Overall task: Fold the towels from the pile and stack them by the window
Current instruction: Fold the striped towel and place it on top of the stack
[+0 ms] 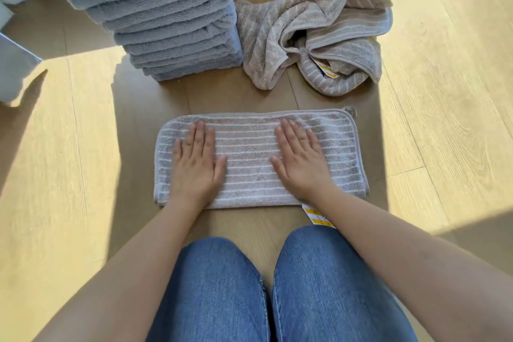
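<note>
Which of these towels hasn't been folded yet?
The crumpled striped towel, lying in a heap right of the grey-blue stack. The other striped towel lies flat and folded under the left hand and right hand.

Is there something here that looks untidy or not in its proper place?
Only small things: a yellow tag pokes out from the near edge of the folded striped towel, beside the right hand pressing it flat. The blue-grey stack seems to lean left, perhaps only from the wide lens.

Hard sunlight on floor (444,91), central shadow, wide-angle edge distortion.
</note>
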`<act>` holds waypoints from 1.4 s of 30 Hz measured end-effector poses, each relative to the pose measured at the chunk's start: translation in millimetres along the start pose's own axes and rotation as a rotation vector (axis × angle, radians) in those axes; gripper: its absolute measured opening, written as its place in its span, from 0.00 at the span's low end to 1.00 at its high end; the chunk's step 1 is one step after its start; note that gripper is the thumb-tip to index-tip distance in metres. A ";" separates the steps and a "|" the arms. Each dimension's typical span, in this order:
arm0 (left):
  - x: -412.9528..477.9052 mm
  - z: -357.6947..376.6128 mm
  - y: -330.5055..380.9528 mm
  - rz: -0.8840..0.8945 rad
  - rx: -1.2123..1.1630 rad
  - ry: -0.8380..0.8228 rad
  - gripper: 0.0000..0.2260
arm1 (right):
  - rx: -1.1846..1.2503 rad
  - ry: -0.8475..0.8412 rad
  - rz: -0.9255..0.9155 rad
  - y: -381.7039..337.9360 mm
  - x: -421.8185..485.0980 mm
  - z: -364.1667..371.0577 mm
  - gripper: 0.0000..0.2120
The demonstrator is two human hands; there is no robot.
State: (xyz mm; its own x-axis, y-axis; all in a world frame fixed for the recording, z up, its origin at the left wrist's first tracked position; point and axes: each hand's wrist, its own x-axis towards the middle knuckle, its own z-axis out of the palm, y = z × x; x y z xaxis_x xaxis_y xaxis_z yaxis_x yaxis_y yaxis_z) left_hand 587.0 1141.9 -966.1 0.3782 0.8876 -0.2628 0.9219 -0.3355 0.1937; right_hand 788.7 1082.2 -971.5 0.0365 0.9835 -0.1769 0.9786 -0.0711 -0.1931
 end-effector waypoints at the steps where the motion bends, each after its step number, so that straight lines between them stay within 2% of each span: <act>1: -1.5 -0.9 -4.3 -0.063 -0.015 0.016 0.33 | -0.013 -0.006 0.044 7.1 -3.0 -1.5 0.32; 5: -3.0 -6.7 -16.0 -0.281 -0.057 0.024 0.29 | -0.036 -0.091 0.240 40.1 -21.1 -8.8 0.39; 10: -3.5 -15.9 -18.4 -0.292 0.012 -0.063 0.27 | -0.020 -0.166 0.279 70.4 -37.7 -20.7 0.41; 12: -3.5 -24.0 -9.3 -0.268 0.049 -0.083 0.27 | 0.048 -0.158 0.280 74.9 -38.1 -30.4 0.37; 14: -1.6 -33.4 13.2 -0.138 0.104 -0.092 0.27 | 0.180 -0.075 0.329 76.6 -32.2 -44.4 0.29; 17: 8.2 -43.0 71.0 0.212 0.188 -0.128 0.26 | 0.448 0.067 0.485 82.0 -11.9 -65.9 0.27; 21: 18.2 -42.4 154.7 0.686 0.273 -0.216 0.24 | 0.774 -0.008 0.754 95.7 19.4 -79.2 0.24; 22: 18.6 -38.6 171.9 0.788 0.299 -0.213 0.23 | 0.836 -0.037 0.788 98.9 23.0 -82.0 0.21; 24: 15.2 -27.0 199.4 0.918 0.366 -0.218 0.21 | 0.865 -0.133 0.803 102.8 25.3 -89.4 0.05; 25: 11.3 -20.4 209.8 0.960 0.409 -0.229 0.21 | 0.858 -0.194 0.797 103.7 24.8 -92.4 0.02; 26: 7.2 -17.7 219.6 0.984 0.462 -0.240 0.20 | 0.854 -0.246 0.780 105.9 24.4 -92.5 0.07; 28: -1.5 -8.4 228.8 0.995 0.548 -0.250 0.17 | 0.866 -0.310 0.760 106.6 22.7 -92.3 0.09; 33: -18.2 -16.2 222.0 0.953 0.497 -0.217 0.11 | 0.894 -0.258 0.765 109.3 15.5 -94.1 0.09; 36: -20.3 -17.2 223.6 1.077 0.601 -0.211 0.13 | 0.976 -0.265 0.761 104.6 13.1 -101.9 0.08; 40: -23.3 -27.4 240.2 1.114 0.565 -0.268 0.12 | 0.856 -0.249 0.707 97.0 10.0 -120.3 0.10; 42: -27.4 -41.3 244.6 1.142 0.523 -0.243 0.11 | 0.811 -0.205 0.715 96.9 9.3 -130.4 0.10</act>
State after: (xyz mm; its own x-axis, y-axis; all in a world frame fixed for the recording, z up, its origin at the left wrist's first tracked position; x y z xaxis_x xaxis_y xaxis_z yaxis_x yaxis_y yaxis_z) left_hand 798.7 1048.6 -872.4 0.9279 -0.0470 -0.3698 -0.0330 -0.9985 0.0441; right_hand 910.3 1106.1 -866.0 0.4346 0.6307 -0.6430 0.3186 -0.7754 -0.5452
